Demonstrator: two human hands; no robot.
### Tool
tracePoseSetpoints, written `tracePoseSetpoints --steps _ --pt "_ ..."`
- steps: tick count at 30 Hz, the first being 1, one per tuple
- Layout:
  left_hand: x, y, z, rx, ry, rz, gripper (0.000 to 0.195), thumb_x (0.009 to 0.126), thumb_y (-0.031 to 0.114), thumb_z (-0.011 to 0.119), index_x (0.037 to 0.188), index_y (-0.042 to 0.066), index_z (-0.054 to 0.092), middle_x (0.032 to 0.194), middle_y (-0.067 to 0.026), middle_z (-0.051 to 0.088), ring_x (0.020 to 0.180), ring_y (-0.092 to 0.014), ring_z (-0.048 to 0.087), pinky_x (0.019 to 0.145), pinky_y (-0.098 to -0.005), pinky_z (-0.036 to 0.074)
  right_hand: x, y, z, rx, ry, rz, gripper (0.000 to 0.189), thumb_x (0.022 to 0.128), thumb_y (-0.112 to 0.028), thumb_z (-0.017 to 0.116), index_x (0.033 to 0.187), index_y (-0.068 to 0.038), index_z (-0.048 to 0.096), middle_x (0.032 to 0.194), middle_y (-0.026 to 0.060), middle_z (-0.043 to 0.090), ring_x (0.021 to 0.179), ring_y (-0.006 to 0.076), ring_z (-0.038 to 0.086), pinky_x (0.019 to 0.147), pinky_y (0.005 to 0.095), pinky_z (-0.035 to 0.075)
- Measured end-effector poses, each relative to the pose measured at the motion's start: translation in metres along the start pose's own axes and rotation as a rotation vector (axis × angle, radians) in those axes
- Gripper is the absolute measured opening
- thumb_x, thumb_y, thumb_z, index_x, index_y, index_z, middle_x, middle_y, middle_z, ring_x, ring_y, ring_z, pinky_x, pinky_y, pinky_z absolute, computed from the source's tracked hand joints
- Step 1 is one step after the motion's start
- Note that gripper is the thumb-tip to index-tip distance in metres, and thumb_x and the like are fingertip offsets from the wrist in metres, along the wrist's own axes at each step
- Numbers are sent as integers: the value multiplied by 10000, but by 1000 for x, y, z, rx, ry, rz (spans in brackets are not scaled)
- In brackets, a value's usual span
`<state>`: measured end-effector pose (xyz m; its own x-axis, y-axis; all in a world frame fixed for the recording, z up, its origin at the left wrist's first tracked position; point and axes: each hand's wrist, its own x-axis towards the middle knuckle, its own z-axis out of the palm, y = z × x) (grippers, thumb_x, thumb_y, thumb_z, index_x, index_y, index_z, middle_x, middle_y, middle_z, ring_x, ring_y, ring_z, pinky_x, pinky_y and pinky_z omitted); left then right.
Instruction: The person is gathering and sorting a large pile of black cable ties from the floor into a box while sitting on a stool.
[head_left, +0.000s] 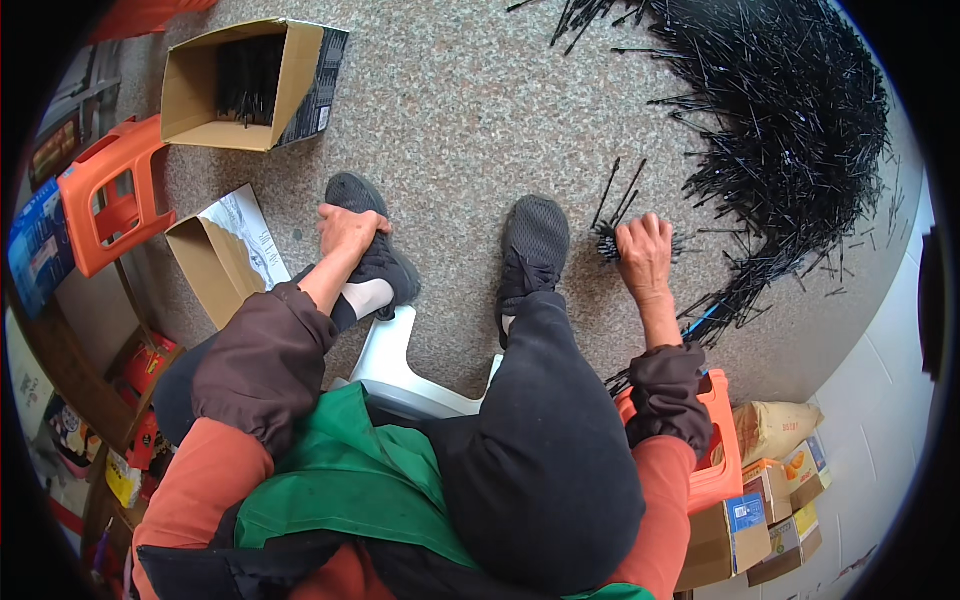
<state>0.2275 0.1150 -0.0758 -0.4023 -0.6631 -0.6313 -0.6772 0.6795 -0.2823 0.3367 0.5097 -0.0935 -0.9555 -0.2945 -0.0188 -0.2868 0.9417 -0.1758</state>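
Observation:
My right hand is closed around a bundle of thin black plastic rods above the speckled floor, right of my right shoe. A few rods stick out loosely beyond the bundle. The palm side of that hand is hidden. My left hand rests on my black left shoe, fingers bent over its laces; nothing shows in it. To the right lies a large heap of similar black rods, trailing down towards my right sleeve. An open cardboard box at the upper left has black rods inside.
A second cardboard box lies on its side at the left, near an orange plastic stool. I sit over a white stool. Another orange stool, a paper sack and small cartons stand at the lower right.

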Motion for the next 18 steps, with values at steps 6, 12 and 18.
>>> tracePoseSetpoints --steps 6,12,18 --pt "1 0 1 -2 -2 -7 964 494 262 793 1215 -36 227 1206 -257 421 1063 -383 523 894 -438 446 9 20 4 -46 -62 -78 73 708 -103 536 704 -99 463 694 50 456 764 224 468 682 350 371" --pt "2 -1 0 0 -4 -7 968 487 268 793 1213 -38 231 1209 -258 417 1060 -381 525 892 -442 446 11 22 4 -28 -111 -111 297 740 -73 523 1037 -67 522 719 46 478 782 213 475 692 342 371" --pt "1 -2 1 0 12 14 961 489 266 791 1210 -45 237 1209 -266 421 1066 -387 520 899 -435 443 14 27 6 -18 -76 -50 450 768 -76 518 1215 -49 479 735 46 508 817 208 491 682 346 369"
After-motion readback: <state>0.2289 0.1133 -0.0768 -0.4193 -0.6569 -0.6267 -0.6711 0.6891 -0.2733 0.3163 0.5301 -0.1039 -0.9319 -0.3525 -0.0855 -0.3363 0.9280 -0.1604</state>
